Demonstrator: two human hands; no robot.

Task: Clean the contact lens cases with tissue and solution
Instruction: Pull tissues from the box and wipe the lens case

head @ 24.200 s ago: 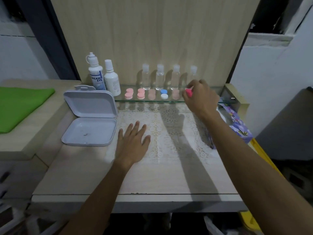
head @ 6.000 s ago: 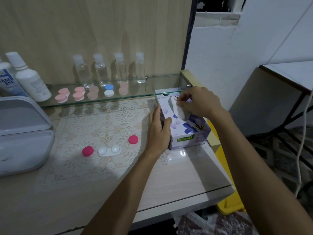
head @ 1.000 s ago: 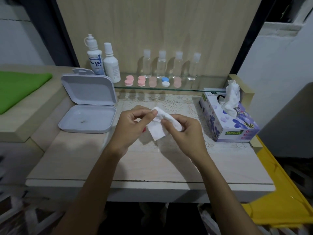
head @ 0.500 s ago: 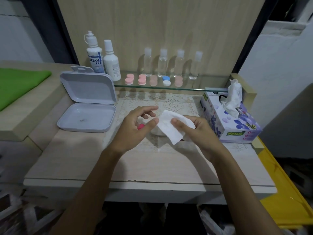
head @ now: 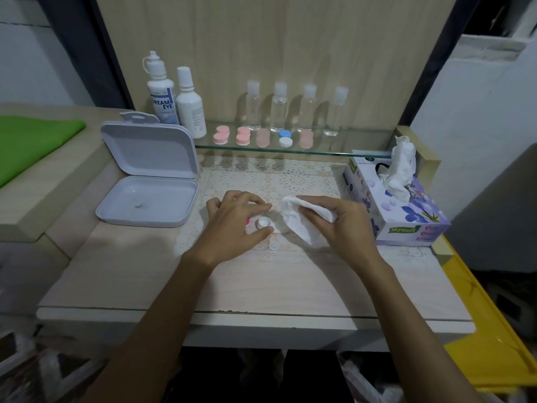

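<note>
Contact lens case (head: 265,223), white with its wells uncapped, lies on the lace mat (head: 279,181) near the middle of the table (head: 145,274). The left hand (head: 235,225) is over it, thumb and fingers curled around its left end and holding it down; one round well shows between the thumb and forefinger. A pink cap (head: 248,221) peeks out just under that hand, touching or nearly touching the case. The right hand (head: 343,225) grips a crumpled white tissue (head: 296,219), fingers folded over it, and the tissue's bunched end sits against the right end of the case.

To the right stands a purple flowered tissue box (head: 406,216) with a sheet sticking up from its slot. To the left an open white plastic box (head: 148,184) rests with its lid tilted up. On the glass shelf (head: 348,141) behind are two white solution bottles (head: 174,97), four small clear bottles (head: 293,109), and a row of pink lens cases (head: 232,135) along with one blue and white case (head: 285,138). A green cloth (head: 29,144) lies on the ledge at far left.
</note>
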